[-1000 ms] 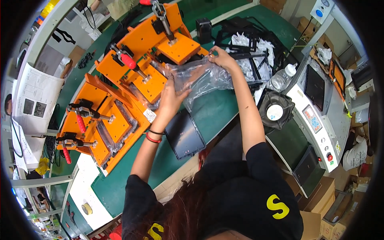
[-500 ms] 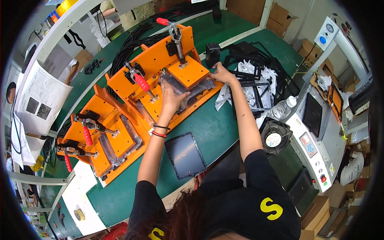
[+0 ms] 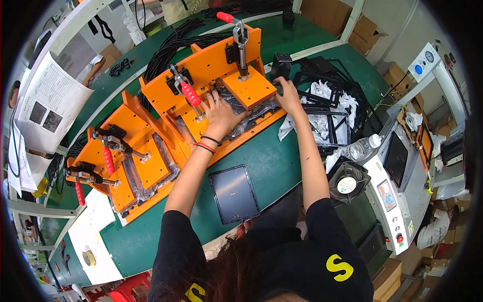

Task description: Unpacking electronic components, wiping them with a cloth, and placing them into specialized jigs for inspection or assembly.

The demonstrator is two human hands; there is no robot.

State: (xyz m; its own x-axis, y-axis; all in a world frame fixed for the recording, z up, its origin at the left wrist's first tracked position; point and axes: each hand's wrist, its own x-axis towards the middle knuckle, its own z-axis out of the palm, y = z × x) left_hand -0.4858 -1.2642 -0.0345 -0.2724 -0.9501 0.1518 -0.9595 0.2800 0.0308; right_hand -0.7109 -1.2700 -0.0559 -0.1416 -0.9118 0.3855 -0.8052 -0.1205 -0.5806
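Observation:
An orange clamping fixture [image 3: 246, 93] with red-handled toggle clamps [image 3: 191, 94] stands on the bench. My left hand [image 3: 220, 116], fingers spread, rests on crumpled clear plastic [image 3: 235, 128] in its middle station. My right hand [image 3: 288, 98] is closed, fingers curled at the right end of the raised orange plate; what they hold is hidden. A dark flat panel with a raised rim [image 3: 234, 194] lies on the green bench below my hands.
Black frames with white wrapping [image 3: 337, 126], a bottle [image 3: 362, 147] and a fan [image 3: 347, 183] are at right, beside a white machine [image 3: 390, 204]. Black cables [image 3: 161, 55] lie behind the fixture. Paper sheets [image 3: 45, 105] hang left. Co-workers [image 3: 90, 70] show at upper left and far right [image 3: 432, 229].
The plastic I stretched between both hands a second ago now lies down inside the fixture under the plates. My left hand moved up onto it; my right hand shifted rightward and slightly down.

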